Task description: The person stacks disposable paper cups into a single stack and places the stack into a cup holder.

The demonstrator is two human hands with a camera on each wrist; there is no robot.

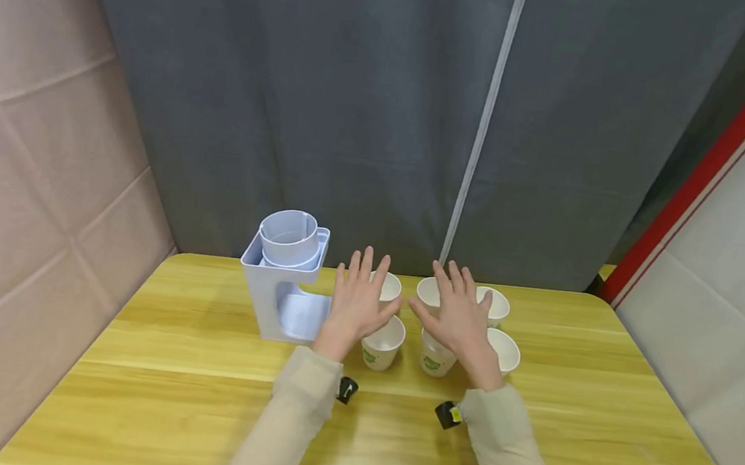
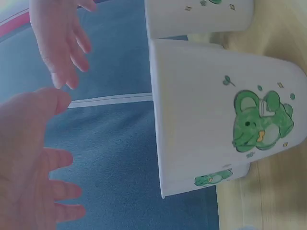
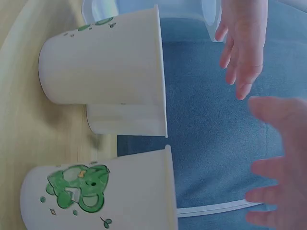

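Observation:
My left hand (image 1: 359, 302) is held over the left pair of white paper cups, palm down with fingers spread, gripping nothing. Over the cups on the right hovers my right hand (image 1: 459, 316), its fingers likewise spread. A near left cup (image 1: 383, 344) and a near right cup (image 1: 435, 362) stand upright, partly covered by the hands. Green cartoon animals decorate the cup (image 2: 206, 110) in the left wrist view and the lower cup (image 3: 134, 191) in the right wrist view. Both wrist views show the hands apart from the cups.
A pale blue plastic stand (image 1: 261, 300) with a round container (image 1: 288, 238) on top stands left of the cups. More paper cups, including one at the right (image 1: 503, 348), sit beside the right hand. A grey curtain (image 1: 357, 111) hangs behind the wooden table (image 1: 164, 370).

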